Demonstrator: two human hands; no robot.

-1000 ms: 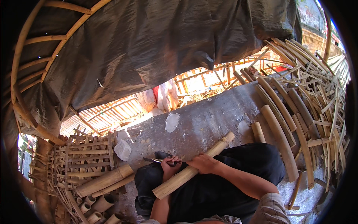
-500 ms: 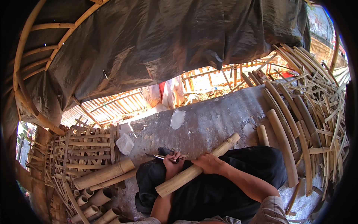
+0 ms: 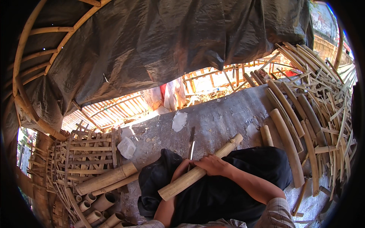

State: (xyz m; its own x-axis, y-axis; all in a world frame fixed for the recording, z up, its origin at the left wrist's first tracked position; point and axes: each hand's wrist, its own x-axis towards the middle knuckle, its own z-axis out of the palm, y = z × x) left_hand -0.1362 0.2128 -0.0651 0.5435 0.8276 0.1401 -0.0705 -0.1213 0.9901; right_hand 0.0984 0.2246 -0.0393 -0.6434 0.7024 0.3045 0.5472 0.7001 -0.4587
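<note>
A bamboo pole section (image 3: 184,184) lies slantwise across my lap, its far end up to the right. My right hand (image 3: 211,165) is wrapped over its middle from above. My left forearm passes beneath the bamboo, and my left hand (image 3: 184,165) comes up on its far side, close against my right hand. From my left hand a knife (image 3: 192,141) points away from me, its blade nearly upright in the picture. The knife's handle and most of the left fingers are hidden. Dark cloth (image 3: 243,167) covers my legs under the bamboo.
Split bamboo lengths (image 3: 288,146) and a heap of thin strips (image 3: 334,110) lie at right. At left are a woven bamboo lattice (image 3: 89,152), a thick bamboo log (image 3: 106,178) and several cut tubes (image 3: 102,201). A pale stone (image 3: 126,148) sits nearby. Dark sheeting (image 3: 171,41) hangs ahead.
My left hand has moved right, up to my right hand, and the knife has swung from pointing left to pointing away from me. The bamboo and right hand stay nearly in place.
</note>
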